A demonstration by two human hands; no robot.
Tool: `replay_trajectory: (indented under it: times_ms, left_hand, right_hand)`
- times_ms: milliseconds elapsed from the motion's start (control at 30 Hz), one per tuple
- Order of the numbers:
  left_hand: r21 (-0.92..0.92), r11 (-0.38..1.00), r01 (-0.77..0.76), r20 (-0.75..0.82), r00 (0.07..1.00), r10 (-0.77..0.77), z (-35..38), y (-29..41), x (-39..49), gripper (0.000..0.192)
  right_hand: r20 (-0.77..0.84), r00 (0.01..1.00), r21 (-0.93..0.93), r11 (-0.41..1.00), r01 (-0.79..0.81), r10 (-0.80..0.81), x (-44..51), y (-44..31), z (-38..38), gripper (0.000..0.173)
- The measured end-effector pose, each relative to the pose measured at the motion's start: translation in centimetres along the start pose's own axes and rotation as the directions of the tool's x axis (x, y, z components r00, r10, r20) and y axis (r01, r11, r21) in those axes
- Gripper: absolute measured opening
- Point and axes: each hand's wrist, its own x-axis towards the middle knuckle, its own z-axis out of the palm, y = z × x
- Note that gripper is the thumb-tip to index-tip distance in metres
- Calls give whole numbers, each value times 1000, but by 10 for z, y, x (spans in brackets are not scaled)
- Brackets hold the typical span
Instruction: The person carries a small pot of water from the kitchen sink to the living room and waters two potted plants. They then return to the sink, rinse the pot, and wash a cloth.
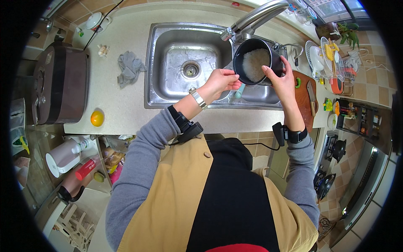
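A dark cooking pot (278, 63) with white rice (255, 63) in it is tilted over the right part of the steel double sink (190, 104). My right hand (279, 75) grips its right side, with the thumb over the rim. My left hand (223, 82) is at the pot's lower left rim, its fingertips touching it; the fingers are partly bent. Above the pot stands the chrome faucet (252, 20). A light blue handle-like thing (240, 90) lies just below the pot, partly hidden. The large left basin (176, 53) holds nothing but wet drops.
Left of the sink are a grey cloth (129, 67), garlic (103, 50), an orange fruit (97, 118) and a rice cooker (63, 83). To the right, a wooden cutting board (300, 94) carries a knife (311, 94) and a green pepper (298, 82), near a dish rack (330, 74).
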Motion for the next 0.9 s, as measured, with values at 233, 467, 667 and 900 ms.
replay_trajectory:
  times_ms: [233,467,667,900]
  left_hand:
    - [11,1000,-13,8,1000,13,-3,4,-4,14]
    - [1,1000,-9,-5,1000,9,-5,5,-4,14]
    - [9,1000,-5,0,1000,5,-8,4,-2,14]
    - [5,1000,15,-5,1000,-15,-10,4,0,20]
  right_hand:
    - [-5,1000,29,1000,3,-3,-2,-4,2,90]
    - [-14,998,-120,991,67,-69,2,5,5,89]
    - [-34,998,-113,992,47,-51,-2,-2,6,92]
    - [-31,999,-153,988,28,-33,-4,-7,8,93]
